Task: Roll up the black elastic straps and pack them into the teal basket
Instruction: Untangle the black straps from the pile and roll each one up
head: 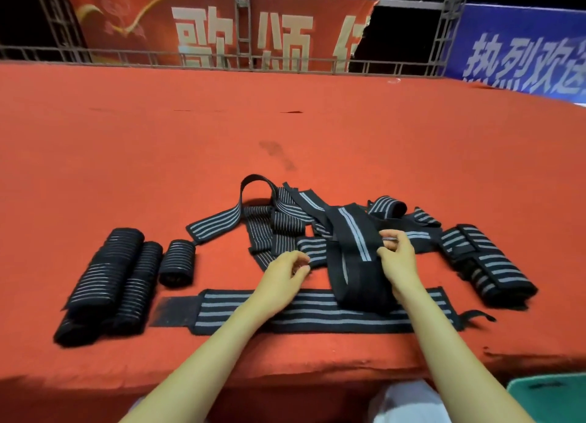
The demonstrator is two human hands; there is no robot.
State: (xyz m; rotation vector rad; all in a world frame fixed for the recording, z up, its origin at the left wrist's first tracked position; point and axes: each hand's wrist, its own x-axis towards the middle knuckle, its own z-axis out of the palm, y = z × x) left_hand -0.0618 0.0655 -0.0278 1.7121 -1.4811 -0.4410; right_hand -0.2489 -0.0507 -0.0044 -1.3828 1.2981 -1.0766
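Black strap [352, 254] (one grey stripe) lies draped just left of the right hand [399, 258], whose fingers pinch its edge; left hand [285, 273] curls beside it, grasp unclear.

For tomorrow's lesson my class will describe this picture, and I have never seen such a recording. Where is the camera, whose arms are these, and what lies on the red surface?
There is no machine here: a person wears one camera on the head, so you look down along their bare arms. The red table carries black elastic straps with grey stripes: three rolls at the left, a loose pile in the middle, one flat strap along the near edge, folded bundles at the right. The right hand pinches a wide black strap that drapes over the flat one. The left hand is curled beside a strap end; whether it grips is unclear. A corner of the teal basket shows at lower right.
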